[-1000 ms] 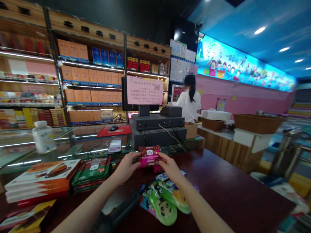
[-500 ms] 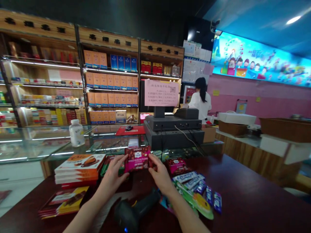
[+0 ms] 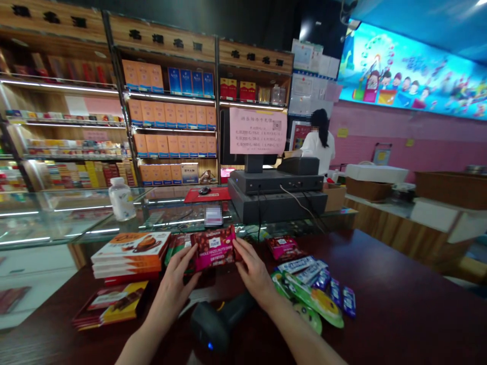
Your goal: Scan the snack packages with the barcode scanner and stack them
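Observation:
Between my two hands is a brown and magenta pack of hazelnut chocolate (image 3: pixel 213 249), its printed front facing me. My left hand (image 3: pixel 180 271) grips its left edge, with the thumb low and the fingers along the side. On the opposite edge, my right hand (image 3: pixel 251 268) is closed in the same way. Partly behind my left hand lies a green pack (image 3: pixel 175 248). A black barcode scanner (image 3: pixel 216 322) with a blue light rests on the table below the pack. Another magenta chocolate pack (image 3: pixel 283 247) lies beyond my right hand.
Stacked white and orange boxes (image 3: pixel 131 251) and yellow-red chocolate bars (image 3: pixel 112 304) stand at left. Blue snack packs (image 3: pixel 304 268) and green packs (image 3: pixel 317 301) lie at right. A cash register (image 3: pixel 277 197), a white bottle (image 3: pixel 122 200) and a person in white (image 3: pixel 321 147) are farther back.
My head view has shifted slightly, so the scene sits a bit higher and nearer. Both hands still hold the chocolate pack, which is now tilted slightly.

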The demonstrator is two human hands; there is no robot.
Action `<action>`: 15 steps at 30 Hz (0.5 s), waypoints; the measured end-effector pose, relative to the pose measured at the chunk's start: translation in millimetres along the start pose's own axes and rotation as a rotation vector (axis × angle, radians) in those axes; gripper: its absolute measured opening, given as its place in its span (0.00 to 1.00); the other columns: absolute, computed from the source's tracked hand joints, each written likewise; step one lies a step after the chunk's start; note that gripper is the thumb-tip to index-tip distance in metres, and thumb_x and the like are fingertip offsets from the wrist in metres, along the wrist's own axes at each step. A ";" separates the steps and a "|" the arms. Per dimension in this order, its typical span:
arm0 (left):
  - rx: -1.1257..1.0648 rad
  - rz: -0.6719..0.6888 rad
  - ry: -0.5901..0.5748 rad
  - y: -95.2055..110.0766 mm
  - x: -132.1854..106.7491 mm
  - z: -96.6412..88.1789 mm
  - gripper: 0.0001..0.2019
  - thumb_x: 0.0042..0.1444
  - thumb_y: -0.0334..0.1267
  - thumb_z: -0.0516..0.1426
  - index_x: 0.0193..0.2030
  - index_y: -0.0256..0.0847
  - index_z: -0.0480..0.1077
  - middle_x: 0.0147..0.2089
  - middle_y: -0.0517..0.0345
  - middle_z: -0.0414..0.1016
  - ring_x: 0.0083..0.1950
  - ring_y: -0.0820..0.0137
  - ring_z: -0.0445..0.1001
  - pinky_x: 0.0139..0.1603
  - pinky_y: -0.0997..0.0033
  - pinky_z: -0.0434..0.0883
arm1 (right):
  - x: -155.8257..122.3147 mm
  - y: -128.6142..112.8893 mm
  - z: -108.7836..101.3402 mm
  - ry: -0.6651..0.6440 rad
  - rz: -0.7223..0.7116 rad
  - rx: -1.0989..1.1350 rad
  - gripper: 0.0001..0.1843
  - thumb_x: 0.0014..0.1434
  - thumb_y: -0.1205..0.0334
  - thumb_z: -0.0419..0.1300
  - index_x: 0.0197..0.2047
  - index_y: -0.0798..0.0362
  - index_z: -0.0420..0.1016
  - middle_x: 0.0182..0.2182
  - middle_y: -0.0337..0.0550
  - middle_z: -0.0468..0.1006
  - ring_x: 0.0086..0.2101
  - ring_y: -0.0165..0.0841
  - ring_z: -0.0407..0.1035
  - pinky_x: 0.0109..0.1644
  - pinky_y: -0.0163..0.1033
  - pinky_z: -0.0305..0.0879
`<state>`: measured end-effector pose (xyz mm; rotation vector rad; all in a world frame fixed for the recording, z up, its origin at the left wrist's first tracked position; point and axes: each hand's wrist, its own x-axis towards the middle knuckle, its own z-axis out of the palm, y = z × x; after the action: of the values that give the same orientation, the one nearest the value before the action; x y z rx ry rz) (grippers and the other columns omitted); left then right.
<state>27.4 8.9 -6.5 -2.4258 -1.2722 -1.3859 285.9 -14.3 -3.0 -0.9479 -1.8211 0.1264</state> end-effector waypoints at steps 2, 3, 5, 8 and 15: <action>-0.024 0.000 0.011 3.0 -0.4 1.0 0.29 0.63 0.40 0.55 0.71 0.53 0.56 0.63 0.53 0.66 0.65 0.60 0.70 0.66 0.57 0.69 | -1.0 -1.3 -0.6 -0.012 -0.009 -0.010 0.40 0.61 0.78 0.49 0.72 0.39 0.54 0.67 0.42 0.64 0.66 0.35 0.58 0.71 0.49 0.57; -0.034 0.004 0.018 4.0 -0.6 1.3 0.30 0.63 0.40 0.55 0.71 0.53 0.56 0.63 0.53 0.66 0.64 0.61 0.70 0.66 0.58 0.69 | -1.4 -2.3 -0.5 -0.016 -0.014 -0.015 0.40 0.62 0.77 0.49 0.73 0.39 0.54 0.67 0.42 0.63 0.66 0.35 0.58 0.71 0.49 0.57; -0.047 -0.001 0.030 5.4 -1.1 1.5 0.30 0.63 0.40 0.55 0.71 0.53 0.55 0.63 0.53 0.66 0.65 0.61 0.70 0.66 0.58 0.69 | -1.9 -4.4 0.2 -0.017 -0.026 -0.029 0.39 0.63 0.77 0.49 0.73 0.39 0.53 0.68 0.42 0.63 0.67 0.36 0.57 0.72 0.49 0.57; -0.059 -0.037 0.033 6.9 -2.0 0.9 0.31 0.62 0.40 0.55 0.71 0.53 0.55 0.64 0.53 0.65 0.65 0.60 0.69 0.67 0.56 0.68 | -2.6 -6.5 1.1 -0.017 -0.051 -0.059 0.40 0.63 0.77 0.48 0.74 0.40 0.51 0.68 0.42 0.62 0.67 0.36 0.57 0.71 0.49 0.57; -0.102 -0.096 -0.013 12.9 -2.5 -2.7 0.31 0.61 0.38 0.55 0.71 0.54 0.56 0.66 0.54 0.64 0.68 0.60 0.66 0.69 0.55 0.65 | -5.6 -5.3 -3.1 0.027 -0.102 -0.219 0.38 0.65 0.75 0.47 0.74 0.40 0.49 0.66 0.44 0.66 0.63 0.40 0.63 0.67 0.52 0.63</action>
<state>33.8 -2.3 -2.7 -2.4726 -1.3711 -1.4964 286.4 -22.6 -3.1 -1.0009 -1.8808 -0.1515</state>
